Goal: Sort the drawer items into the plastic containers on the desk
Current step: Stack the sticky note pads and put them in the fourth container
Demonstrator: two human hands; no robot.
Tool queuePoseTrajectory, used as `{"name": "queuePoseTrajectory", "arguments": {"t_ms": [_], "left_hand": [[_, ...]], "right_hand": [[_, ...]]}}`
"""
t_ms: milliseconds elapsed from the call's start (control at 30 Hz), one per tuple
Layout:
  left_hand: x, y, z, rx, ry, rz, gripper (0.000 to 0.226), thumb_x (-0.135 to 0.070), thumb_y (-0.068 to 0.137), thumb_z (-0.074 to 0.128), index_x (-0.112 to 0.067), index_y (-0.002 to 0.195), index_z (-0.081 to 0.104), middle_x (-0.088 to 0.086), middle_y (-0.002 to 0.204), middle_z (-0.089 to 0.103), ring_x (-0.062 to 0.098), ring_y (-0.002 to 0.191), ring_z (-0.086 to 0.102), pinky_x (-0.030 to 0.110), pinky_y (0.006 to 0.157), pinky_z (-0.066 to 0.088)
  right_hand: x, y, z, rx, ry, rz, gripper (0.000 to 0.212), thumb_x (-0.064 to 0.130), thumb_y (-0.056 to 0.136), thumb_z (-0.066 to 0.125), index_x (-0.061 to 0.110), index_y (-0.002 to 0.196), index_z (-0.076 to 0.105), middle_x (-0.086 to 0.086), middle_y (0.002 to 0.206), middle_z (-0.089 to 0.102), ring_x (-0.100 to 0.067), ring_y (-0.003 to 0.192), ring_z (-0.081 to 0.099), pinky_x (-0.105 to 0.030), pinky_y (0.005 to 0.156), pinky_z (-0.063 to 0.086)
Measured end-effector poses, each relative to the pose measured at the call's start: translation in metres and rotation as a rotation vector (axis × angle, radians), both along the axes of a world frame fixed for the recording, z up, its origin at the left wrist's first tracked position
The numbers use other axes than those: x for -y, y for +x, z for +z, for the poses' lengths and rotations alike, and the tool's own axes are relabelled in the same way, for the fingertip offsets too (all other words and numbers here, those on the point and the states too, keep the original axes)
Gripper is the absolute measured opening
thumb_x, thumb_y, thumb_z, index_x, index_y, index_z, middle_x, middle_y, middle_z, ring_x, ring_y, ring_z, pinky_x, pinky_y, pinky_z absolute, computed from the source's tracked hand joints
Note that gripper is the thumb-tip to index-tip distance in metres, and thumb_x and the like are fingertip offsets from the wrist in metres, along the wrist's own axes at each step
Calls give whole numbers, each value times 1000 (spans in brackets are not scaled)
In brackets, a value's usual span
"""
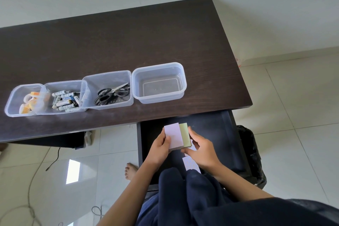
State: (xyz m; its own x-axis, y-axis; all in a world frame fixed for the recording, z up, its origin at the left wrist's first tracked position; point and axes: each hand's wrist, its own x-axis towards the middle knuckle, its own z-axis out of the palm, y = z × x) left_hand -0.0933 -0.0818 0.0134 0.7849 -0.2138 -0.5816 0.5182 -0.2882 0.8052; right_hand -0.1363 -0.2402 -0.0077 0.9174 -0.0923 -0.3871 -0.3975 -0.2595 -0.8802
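Observation:
Over the open dark drawer point(216, 134), my left hand point(161, 145) grips a pale pink pad of sticky notes point(173, 135). A yellow-green pad point(185, 135) lies against the pink one, and my right hand point(200, 150) holds it by its right edge. Another pinkish pad point(190, 164) lies in the drawer below my right hand. On the desk point(128, 42) stands a row of clear plastic containers: one with tape rolls point(11, 101), one with batteries point(65, 98), one with scissors point(110, 93), and an empty one point(159, 82) at the right.
The drawer juts out under the desk's front right edge. A dark bag point(251, 152) stands on the floor right of the drawer. Cables point(53, 161) trail on the tiled floor at left. My knees point(183, 189) and a bare foot point(130, 170) are below.

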Motion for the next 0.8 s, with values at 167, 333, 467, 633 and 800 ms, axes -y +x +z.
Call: {"name": "queuePoseTrajectory", "arguments": {"t_ms": [167,333,467,633,800], "left_hand": [[-1,0,1,29,1,-5,34,-20,102,34,-24,136,38,-13,108,54,3,97,56,10,70,52],[-3,-1,-1,73,36,-34,32,-25,102,35,-28,133,41,-12,111,56,7,102,57,23,86,54],[-6,-2,-5,90,63,-85,29,-30,101,36,-36,129,39,-12,113,56,10,108,56,38,98,51],[-10,-3,-6,64,86,-134,44,-39,98,38,-31,141,31,-7,124,53,16,117,53,45,104,45],[-11,-4,2,79,101,-183,76,-26,97,48,-24,151,-6,-7,129,50,12,118,51,38,109,39]], "right_hand": [[-1,0,0,26,-26,-3,82,3,69,82,10,140,43,13,123,55,-4,114,56,-7,94,42],[0,0,-1,18,-2,-11,81,0,69,81,9,140,44,11,127,53,-3,114,54,1,90,38],[0,0,-1,26,-4,4,80,2,70,81,10,140,44,13,126,53,-2,113,54,2,87,38],[0,1,-2,26,0,13,79,5,71,81,13,140,44,8,127,58,-5,114,57,-1,89,40],[1,1,-3,24,12,15,79,6,70,82,18,140,45,9,122,63,-5,110,60,-7,91,44]]}}
